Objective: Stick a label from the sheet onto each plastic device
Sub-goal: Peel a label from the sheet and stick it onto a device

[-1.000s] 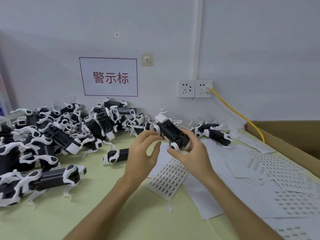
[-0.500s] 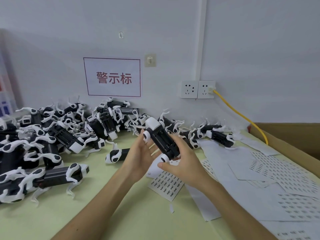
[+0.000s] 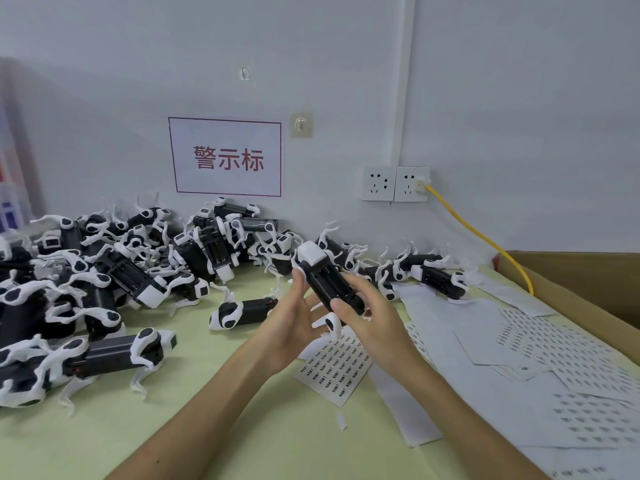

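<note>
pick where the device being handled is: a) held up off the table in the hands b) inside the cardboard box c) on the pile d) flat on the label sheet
a: the right hand grips the device and the left hand touches its side, clear above the label sheet.

Your left hand [image 3: 291,323] lies palm-up, fingers straight; just beside it, your right hand [image 3: 377,329] curls round the device [image 3: 327,277]
</note>
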The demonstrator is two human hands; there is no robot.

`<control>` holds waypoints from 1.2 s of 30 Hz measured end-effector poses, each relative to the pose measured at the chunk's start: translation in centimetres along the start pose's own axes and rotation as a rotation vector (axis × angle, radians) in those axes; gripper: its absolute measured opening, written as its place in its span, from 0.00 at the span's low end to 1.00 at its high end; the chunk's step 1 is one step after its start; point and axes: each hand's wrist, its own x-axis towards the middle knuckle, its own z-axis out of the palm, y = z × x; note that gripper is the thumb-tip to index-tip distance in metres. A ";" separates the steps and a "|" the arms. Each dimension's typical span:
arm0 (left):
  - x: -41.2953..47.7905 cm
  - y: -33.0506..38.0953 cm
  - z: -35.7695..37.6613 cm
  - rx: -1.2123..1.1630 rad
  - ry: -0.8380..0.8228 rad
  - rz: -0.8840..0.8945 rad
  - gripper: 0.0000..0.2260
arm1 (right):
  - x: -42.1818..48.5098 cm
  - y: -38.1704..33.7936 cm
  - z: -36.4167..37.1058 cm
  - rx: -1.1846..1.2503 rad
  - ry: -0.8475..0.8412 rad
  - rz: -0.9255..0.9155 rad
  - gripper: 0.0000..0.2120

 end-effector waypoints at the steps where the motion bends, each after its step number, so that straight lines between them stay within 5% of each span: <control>1: -0.1 0.0 0.1 0.036 -0.001 0.015 0.26 | 0.0 0.1 0.0 0.004 0.015 0.010 0.14; 5: -0.2 -0.4 0.5 0.197 0.011 0.084 0.20 | 0.0 0.6 0.0 0.033 0.083 0.065 0.10; 12: -0.1 -0.3 0.6 0.313 0.045 0.087 0.19 | 0.0 0.4 0.0 0.144 0.115 0.157 0.17; 16: 0.0 -0.2 0.4 0.383 0.023 0.110 0.07 | 0.4 0.0 -0.3 0.206 0.141 0.185 0.13; 26: 0.1 -0.6 0.5 0.246 0.096 0.047 0.23 | 0.5 -0.2 -0.6 0.231 0.080 0.202 0.02; 32: 0.3 -0.6 0.2 0.156 0.087 -0.101 0.25 | 0.5 -0.2 -0.5 0.076 0.001 0.189 0.11; 36: 0.4 -0.6 0.4 0.263 0.181 -0.053 0.25 | 1.1 0.7 -1.3 -0.056 0.112 0.212 0.09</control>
